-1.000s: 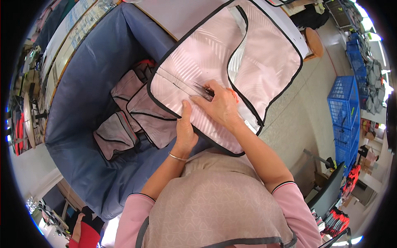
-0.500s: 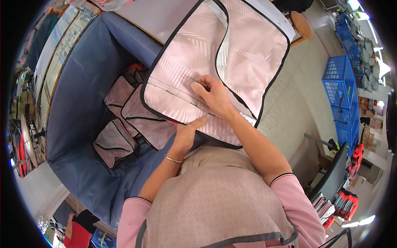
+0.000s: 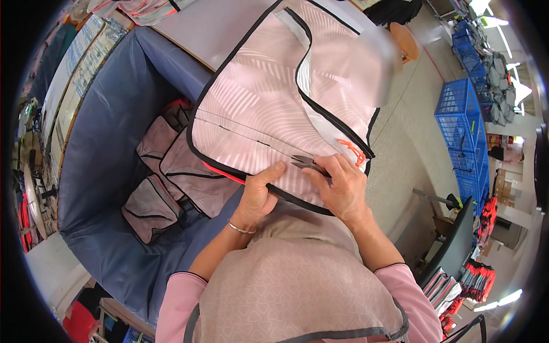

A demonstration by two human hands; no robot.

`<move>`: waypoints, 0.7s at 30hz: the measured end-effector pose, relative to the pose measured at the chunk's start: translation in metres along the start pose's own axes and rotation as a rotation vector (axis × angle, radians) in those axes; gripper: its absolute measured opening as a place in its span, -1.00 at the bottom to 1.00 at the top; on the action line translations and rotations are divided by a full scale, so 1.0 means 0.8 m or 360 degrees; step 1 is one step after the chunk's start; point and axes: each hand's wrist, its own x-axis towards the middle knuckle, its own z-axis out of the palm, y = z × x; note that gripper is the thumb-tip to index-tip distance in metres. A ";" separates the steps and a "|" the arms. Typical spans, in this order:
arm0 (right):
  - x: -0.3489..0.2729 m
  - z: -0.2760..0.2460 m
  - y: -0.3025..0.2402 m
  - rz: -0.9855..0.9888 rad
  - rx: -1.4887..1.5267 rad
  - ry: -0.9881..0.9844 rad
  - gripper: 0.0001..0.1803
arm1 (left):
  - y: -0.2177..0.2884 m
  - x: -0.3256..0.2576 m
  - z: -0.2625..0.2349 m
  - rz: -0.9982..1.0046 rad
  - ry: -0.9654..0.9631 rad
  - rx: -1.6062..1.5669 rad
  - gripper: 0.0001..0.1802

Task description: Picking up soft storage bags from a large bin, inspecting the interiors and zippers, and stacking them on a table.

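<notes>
A pale pink patterned fabric panel (image 3: 246, 97) with black bound edges lies across the table edge and my lap. A curved opening with a black zipper-like strip and silvery lining runs down it. My left hand (image 3: 260, 191) grips its near edge, thumb on top and fingers underneath. My right hand (image 3: 343, 186) holds small dark thread snips (image 3: 306, 163), their blades pointing left just above the fabric, near a dark stitched line. An orange-red cord (image 3: 353, 151) lies by the panel's right corner, next to my right hand.
To the left, a deep blue padded cloth bin (image 3: 108, 131) holds several pink sewn pieces (image 3: 151, 208). A pale table (image 3: 194, 31) stands beyond it. Blue plastic crates (image 3: 457, 108) are stacked at right, past a wooden stool (image 3: 405, 41). A dark flat board (image 3: 454, 243) stands at lower right.
My right hand has moved down and right across the panel, and the snips' blades now show. The panel has shifted slightly left. The orange-red cord has come into view.
</notes>
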 end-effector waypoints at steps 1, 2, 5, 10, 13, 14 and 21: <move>0.002 -0.001 -0.001 -0.0048 -0.0054 0.0014 -0.73 | 0.000 0.000 0.002 0.0000 0.0000 0.0001 -0.64; 0.003 0.000 0.000 -0.0047 -0.0052 0.0013 -0.73 | 0.001 -0.001 0.004 -0.0025 -0.0019 -0.0017 -0.65; 0.005 0.003 0.004 -0.0151 -0.0130 0.0059 -0.74 | -0.001 0.000 0.004 -0.0048 -0.0015 -0.0044 -0.66; 0.008 0.003 0.004 -0.0206 -0.0233 0.0053 -0.76 | -0.002 0.002 0.002 -0.0053 0.0024 -0.0067 -0.66; 0.007 0.003 0.005 -0.0202 -0.0240 0.0058 -0.77 | -0.003 0.003 0.003 -0.0032 0.0034 -0.0076 -0.66; 0.007 0.004 0.005 -0.0199 -0.0240 0.0057 -0.77 | -0.003 0.002 0.003 -0.0018 0.0039 -0.0081 -0.66; 0.006 0.007 0.016 -0.0071 -0.0048 0.0085 -0.78 | -0.003 0.004 0.001 -0.0016 0.0060 -0.0074 -0.64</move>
